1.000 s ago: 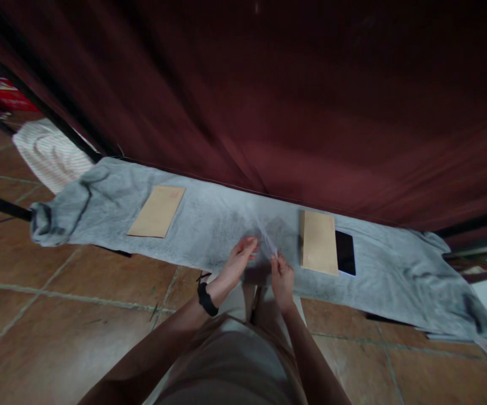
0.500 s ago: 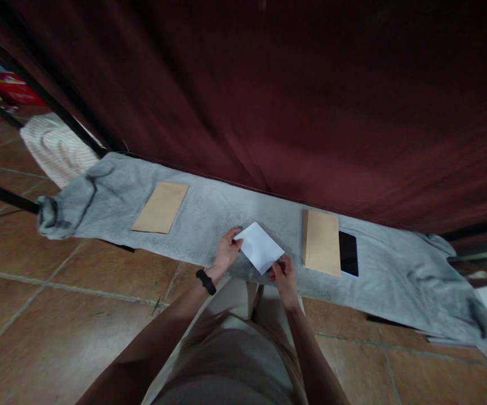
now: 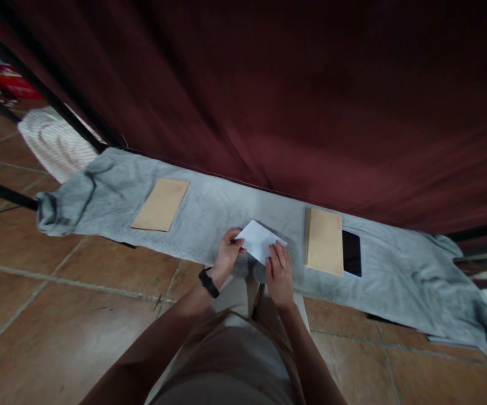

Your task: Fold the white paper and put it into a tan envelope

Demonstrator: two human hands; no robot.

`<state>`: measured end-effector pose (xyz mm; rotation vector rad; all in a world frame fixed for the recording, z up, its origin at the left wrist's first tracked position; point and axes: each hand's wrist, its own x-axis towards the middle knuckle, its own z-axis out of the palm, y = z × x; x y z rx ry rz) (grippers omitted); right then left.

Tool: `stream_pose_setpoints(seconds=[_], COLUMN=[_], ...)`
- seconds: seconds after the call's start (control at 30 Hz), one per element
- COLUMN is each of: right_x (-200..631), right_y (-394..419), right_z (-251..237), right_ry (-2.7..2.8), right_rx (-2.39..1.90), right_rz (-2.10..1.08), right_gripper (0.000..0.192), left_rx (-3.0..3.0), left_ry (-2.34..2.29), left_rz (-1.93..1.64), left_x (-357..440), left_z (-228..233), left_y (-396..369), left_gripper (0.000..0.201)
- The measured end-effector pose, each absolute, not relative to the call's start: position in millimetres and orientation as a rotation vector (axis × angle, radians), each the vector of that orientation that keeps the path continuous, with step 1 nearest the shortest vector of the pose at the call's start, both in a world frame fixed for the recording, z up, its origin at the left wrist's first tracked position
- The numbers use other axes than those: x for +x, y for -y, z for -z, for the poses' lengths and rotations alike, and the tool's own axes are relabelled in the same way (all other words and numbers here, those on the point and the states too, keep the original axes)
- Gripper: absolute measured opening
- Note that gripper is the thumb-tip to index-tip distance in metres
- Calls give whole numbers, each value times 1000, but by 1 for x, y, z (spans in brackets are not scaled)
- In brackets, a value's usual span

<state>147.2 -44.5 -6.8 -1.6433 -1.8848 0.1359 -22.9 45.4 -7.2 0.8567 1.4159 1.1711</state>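
Shifted right hand (image 3: 280, 277) from the edge of the white paper (image 3: 257, 238) onto its top with outstretched fingers, keeping its left corner pinched in left hand (image 3: 228, 251), between both hands over gray cloth (image 3: 213, 208).

Black wristband (image 3: 208, 282) on the left, bare forearms (image 3: 171, 329), beige clothing (image 3: 230, 365)

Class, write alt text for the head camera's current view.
A person's left hand pinches white paper while the right hand rests on it, over grey cloth. A brown envelope lies left; a brown stack and dark-screened device lie right.
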Motion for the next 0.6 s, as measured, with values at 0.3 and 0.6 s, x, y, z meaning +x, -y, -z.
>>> stream_pose_setpoints(seconds=[0.3,0.6], right_x=[151,150], right_y=[50,44], right_z=[24,24], right_ry=[1967,2000], right_rx=[-1672,-1622], right_rz=[-126,-124], right_gripper=[42,43], left_rx=[720,927], left_ry=[-1358,-1366], left_rz=[-1203,-1108], left_x=[-22,-28], left_z=[8,15], left_y=[-19,-20], left_gripper=[40,38])
